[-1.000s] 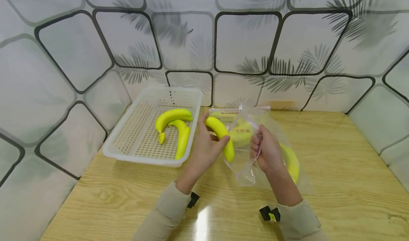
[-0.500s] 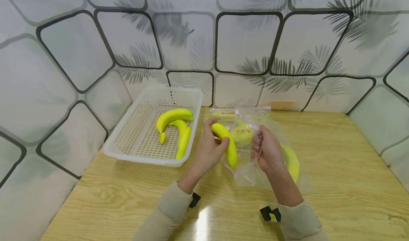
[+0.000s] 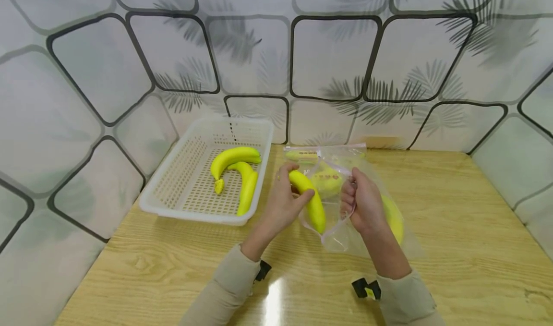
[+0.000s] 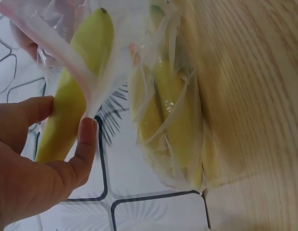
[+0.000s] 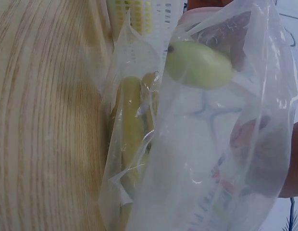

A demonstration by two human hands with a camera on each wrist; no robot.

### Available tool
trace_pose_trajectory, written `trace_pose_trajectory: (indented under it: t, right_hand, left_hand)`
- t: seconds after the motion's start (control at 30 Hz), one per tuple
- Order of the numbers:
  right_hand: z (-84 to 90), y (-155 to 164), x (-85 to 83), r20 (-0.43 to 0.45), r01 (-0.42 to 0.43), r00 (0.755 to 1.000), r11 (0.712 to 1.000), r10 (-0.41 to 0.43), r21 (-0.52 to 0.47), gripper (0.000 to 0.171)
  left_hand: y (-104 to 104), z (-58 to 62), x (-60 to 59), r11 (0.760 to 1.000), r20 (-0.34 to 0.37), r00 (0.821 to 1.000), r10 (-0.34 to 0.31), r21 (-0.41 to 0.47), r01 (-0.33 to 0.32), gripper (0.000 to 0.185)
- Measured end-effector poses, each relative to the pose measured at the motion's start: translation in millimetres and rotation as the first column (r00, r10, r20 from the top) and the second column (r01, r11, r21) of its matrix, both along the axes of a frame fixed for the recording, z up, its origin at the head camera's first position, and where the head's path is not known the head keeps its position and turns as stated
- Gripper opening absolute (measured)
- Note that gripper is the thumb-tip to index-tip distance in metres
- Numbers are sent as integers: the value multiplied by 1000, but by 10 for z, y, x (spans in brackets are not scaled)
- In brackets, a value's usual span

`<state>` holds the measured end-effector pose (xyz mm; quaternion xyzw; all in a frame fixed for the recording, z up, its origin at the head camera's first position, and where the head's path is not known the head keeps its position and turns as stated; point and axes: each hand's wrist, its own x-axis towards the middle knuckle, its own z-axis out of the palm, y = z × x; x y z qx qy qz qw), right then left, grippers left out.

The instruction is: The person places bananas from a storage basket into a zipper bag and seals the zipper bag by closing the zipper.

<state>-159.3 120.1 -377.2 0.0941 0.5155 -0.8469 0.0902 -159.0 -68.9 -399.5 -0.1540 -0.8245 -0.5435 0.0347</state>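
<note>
Since a second ago left hand (image 3: 281, 206) carries its gripped banana (image 3: 309, 200) down, tip now inside mouth of clear bag (image 3: 341, 235), which right hand (image 3: 365, 206) pinches open by the rim above the table (image 3: 453, 249), two bananas already bagged; insertion looks underway.

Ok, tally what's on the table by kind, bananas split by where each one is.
Bananas in the white basket: 2
Banana held by the left hand: 1
Bananas seen in the clear bag, which the right hand holds open: at least 2
Baskets: 1
Bags: 1
Total: at least 7
</note>
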Motion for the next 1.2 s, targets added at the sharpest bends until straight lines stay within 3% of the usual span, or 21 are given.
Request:
trace_pose_trajectory:
  t: [0.13,0.37,0.63,0.73,0.9,1.07,1.2]
  right_hand:
    - [7,6,2,-2,-1,1000,1000,1,-10,30]
    - [37,3,3,3,3,1000,1000,-3,-24,30]
    - [58,3,-8,1,1,1000,1000,-1,-19,29]
    - [58,10,-12,-1,3,1000,1000,-3,-22,28]
    - [52,25,-10,0,-2,1000,1000,2,-18,28]
    - [47,33,-5,6,1,1000,1000,-1,-19,28]
    - [46,35,1,0,2,1000,1000,-2,-8,28]
  left_hand:
    - [3,-8,-2,1000,-43,999,5,1,-5,63]
    - [-1,-14,-22,1000,-115,993,27,2,-27,44]
    - [-12,-32,-29,987,-107,993,52,160,-34,56]
    - [-9,-32,-40,992,-119,992,41,121,-27,43]
    - [-10,-19,-34,999,-75,997,2,34,0,34]
    - [-5,-2,-32,984,9,1000,23,179,-25,36]
    - [4,-14,-33,971,-36,995,94,224,-83,34]
